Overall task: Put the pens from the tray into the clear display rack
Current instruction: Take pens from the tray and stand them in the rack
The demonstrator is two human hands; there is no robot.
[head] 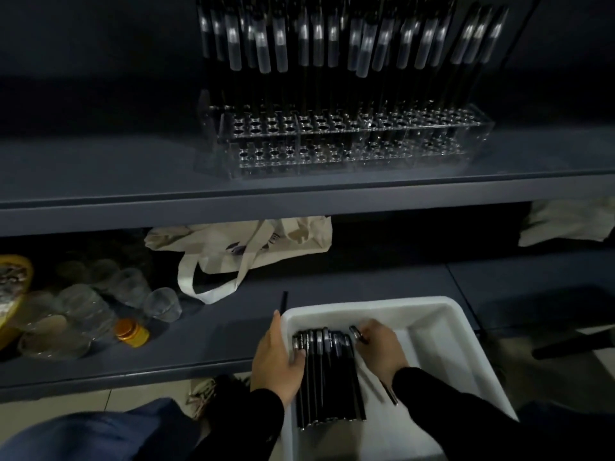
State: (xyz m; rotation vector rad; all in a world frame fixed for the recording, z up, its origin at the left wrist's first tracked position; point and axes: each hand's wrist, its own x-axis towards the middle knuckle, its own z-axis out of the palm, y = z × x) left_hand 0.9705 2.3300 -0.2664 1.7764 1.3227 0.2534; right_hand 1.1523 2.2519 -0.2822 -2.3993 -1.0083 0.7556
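Right hand (pixel 382 349) curls round one pen (pixel 358 334) inside the white tray (pixel 466 347). Left hand (pixel 278 357) grips the tray's left edge w/ fingers on the pen pile (pixel 327 377). Clear rack (pixel 349 138) sits up above the tray, back rows full. Pen could slip & drop, or bump standing pens, bc it's dark.

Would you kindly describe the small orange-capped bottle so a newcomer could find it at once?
Look at the lower shelf, left of the white tray. Among the clear plastic cups lying there sits the small bottle. It is the only amber piece with a shiny orange cap; its neighbours are colourless.
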